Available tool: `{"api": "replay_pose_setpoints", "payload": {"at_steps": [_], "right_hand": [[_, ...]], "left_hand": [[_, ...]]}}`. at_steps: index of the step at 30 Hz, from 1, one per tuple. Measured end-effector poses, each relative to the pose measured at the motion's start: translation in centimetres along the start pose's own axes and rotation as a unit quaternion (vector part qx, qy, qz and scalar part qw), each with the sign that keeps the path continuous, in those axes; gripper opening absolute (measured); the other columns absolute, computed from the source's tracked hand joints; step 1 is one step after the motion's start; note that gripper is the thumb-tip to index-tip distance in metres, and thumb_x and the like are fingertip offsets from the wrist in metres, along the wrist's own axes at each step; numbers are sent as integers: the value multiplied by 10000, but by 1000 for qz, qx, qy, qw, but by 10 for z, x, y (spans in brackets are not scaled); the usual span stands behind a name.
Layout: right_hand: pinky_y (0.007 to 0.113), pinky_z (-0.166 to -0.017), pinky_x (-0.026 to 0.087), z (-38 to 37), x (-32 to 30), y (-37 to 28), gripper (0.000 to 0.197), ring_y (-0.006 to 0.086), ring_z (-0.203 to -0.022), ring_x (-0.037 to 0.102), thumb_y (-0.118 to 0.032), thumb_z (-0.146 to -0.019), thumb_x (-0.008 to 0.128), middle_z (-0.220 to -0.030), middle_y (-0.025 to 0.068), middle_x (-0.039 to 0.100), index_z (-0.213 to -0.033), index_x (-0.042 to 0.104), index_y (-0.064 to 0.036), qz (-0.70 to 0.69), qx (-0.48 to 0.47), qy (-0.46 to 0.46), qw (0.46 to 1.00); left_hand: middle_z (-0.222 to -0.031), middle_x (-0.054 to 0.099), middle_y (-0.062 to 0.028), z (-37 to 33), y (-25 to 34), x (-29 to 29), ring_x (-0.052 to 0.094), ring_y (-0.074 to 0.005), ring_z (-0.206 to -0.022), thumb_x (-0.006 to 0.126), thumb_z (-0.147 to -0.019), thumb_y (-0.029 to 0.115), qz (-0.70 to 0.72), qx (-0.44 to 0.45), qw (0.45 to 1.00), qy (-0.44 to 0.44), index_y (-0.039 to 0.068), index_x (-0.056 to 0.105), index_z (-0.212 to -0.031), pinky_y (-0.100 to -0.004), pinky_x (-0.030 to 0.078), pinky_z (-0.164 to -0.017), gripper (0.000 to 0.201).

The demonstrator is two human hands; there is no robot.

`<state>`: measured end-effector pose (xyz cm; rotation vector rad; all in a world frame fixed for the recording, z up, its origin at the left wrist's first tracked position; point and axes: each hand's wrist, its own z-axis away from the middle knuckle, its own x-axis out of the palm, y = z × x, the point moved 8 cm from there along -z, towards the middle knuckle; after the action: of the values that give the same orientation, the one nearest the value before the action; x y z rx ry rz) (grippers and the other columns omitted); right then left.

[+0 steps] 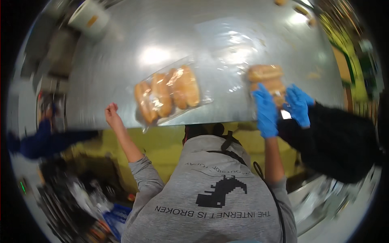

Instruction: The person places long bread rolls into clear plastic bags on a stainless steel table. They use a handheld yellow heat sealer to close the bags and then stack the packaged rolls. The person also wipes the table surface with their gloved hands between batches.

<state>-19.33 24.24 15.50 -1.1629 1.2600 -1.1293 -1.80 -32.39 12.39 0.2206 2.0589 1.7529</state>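
Observation:
A clear plastic bag of several long golden bread rolls (pixel 161 95) lies tilted on the metal table (pixel 121 77), left of centre near the front edge. To the left of it, just above the table's edge, is my bare left hand (pixel 113 114), fingers curled in with nothing visible in them. My right hand (pixel 265 111), in a blue glove, reaches over the near end of a second group of rolls (pixel 265 73) on the right. Its fingers are stretched out and together, touching or just above the bread. Clear film glints around these rolls. Fingertip contact is hard to make out.
Close to my right hand are a co-worker's blue-gloved hands (pixel 298 106) with a black sleeve (pixel 332 133). A white roll of material (pixel 89 19) stands at the far left. Another person's dark blue sleeve (pixel 38 139) shows at left.

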Motion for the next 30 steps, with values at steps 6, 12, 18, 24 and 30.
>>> {"api": "replay_pose_setpoints", "payload": {"at_steps": [6,12,18,24,30], "right_hand": [[389,-971,381,-76,217,81,428,364,-1152,477,-234,-951,367,-1304,279,407,-1307,397,2,511,4,-235,827],[317,-902,421,-66,274,97,485,220,-1060,560,-342,-974,255,-1194,132,570,-1275,466,-25,286,97,-213,929],[305,-747,483,-83,357,135,474,166,-811,583,-400,-948,377,-981,102,625,-1078,577,10,126,106,-205,965],[312,-704,490,-11,624,80,496,178,-769,589,-458,-930,386,-903,84,626,-1029,590,-17,9,301,-442,845],[355,-741,449,43,907,16,579,250,-792,584,-484,-891,433,-865,177,635,-963,623,58,222,-42,-564,795]], "left_hand": [[-869,572,-42,82,-85,-90,547,-131,-790,537,-896,201,24,-132,989,68,45,548,-967,-272,455,-731,172],[-840,558,-25,106,-99,-11,527,-119,-782,530,-878,190,45,-191,971,-133,24,523,-992,-275,456,-706,201],[-1110,522,-196,72,-90,-12,536,-272,-1025,531,-885,409,-12,-149,977,-152,-34,404,-1203,-360,420,-895,560],[-1018,554,-159,-18,-140,-127,555,-226,-920,540,-889,371,-21,-165,985,42,-24,413,-1190,-333,444,-807,512],[-899,572,-82,-151,-204,-263,556,-158,-810,558,-881,354,4,-196,969,150,5,426,-1173,-291,457,-689,474]]}}
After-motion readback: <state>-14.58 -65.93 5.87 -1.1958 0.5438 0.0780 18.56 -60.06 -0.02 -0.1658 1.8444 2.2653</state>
